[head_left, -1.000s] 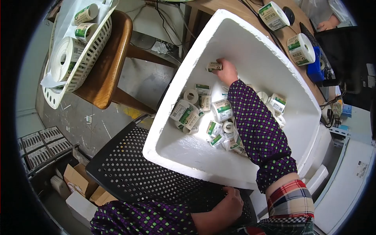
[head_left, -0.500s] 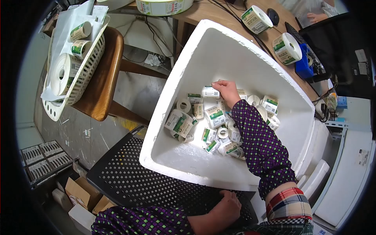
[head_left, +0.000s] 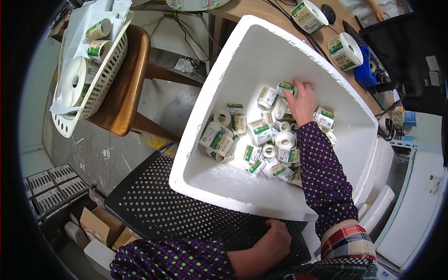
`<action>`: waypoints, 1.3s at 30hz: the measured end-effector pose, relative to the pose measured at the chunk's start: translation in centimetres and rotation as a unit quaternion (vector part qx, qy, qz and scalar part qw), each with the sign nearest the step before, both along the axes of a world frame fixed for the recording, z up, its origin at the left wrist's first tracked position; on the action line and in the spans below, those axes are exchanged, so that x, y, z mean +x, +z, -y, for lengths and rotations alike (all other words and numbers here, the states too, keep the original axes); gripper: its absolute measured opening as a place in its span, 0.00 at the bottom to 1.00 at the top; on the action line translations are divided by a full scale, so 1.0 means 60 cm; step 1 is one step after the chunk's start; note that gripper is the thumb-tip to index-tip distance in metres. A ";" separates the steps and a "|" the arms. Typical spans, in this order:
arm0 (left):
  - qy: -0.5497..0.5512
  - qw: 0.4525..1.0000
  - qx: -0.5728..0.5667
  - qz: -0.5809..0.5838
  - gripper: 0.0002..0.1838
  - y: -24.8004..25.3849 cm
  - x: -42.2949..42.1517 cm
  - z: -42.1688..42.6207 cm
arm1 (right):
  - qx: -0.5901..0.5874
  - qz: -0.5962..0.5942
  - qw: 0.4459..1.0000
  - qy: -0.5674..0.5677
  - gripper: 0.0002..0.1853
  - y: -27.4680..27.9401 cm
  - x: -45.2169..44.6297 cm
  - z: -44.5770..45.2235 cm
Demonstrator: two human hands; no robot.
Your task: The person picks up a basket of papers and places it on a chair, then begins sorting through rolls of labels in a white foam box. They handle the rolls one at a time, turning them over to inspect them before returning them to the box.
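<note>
Inside the white foam box [head_left: 242, 60], my right hand [head_left: 302, 100] has its thumb and fingers round a small label roll [head_left: 286, 88] near the back wall. Another roll [head_left: 267, 97] stands just left of it. Several white rolls with green and beige labels lie below, among them a larger roll [head_left: 217, 138] at the left and one with its core facing up [head_left: 285, 141]. My left hand [head_left: 275, 240] rests with curled fingers on the black perforated seat [head_left: 172, 196], in front of the box. Whether it holds anything is hidden.
A white basket [head_left: 105, 77] with rolls and paper sits on a wooden chair [head_left: 133, 79] at the left. On the desk [head_left: 275, 16] are label rolls [head_left: 345, 51], a blue holder [head_left: 365, 74] and a monitor [head_left: 396, 51]. Another person's hand [head_left: 380, 14] shows at the top right.
My right hand has moved right within the box, from the left part of the pile to the back right. The roll it held earlier is no longer distinguishable. My left hand has stayed on the seat.
</note>
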State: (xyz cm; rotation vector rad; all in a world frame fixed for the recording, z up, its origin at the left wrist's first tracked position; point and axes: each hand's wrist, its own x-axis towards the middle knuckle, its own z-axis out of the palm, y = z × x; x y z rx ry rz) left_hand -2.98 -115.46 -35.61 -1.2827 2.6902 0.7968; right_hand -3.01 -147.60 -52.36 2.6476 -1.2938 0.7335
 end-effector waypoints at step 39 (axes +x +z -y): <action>0.000 1.000 -0.024 -0.005 0.15 -0.004 0.007 0.002 | 0.657 0.283 0.694 -0.086 0.14 -0.097 0.091 -0.059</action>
